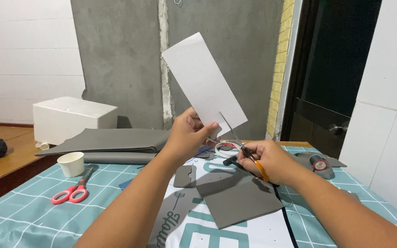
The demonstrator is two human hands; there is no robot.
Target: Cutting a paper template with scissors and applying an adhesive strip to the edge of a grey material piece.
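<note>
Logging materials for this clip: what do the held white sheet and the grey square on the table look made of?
White sheet: likely thin card or stiff paper, matte; it stands upright unsupported from the left hand. Grey square: probably felt or foam sheet, matte with clean-cut edges, lying flat.

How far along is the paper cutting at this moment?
Barely begun. The left hand holds the white paper upright; the right hand has the scissors open at its bottom edge. No cut shows yet. Grey pieces already lie cut on the table.
</note>
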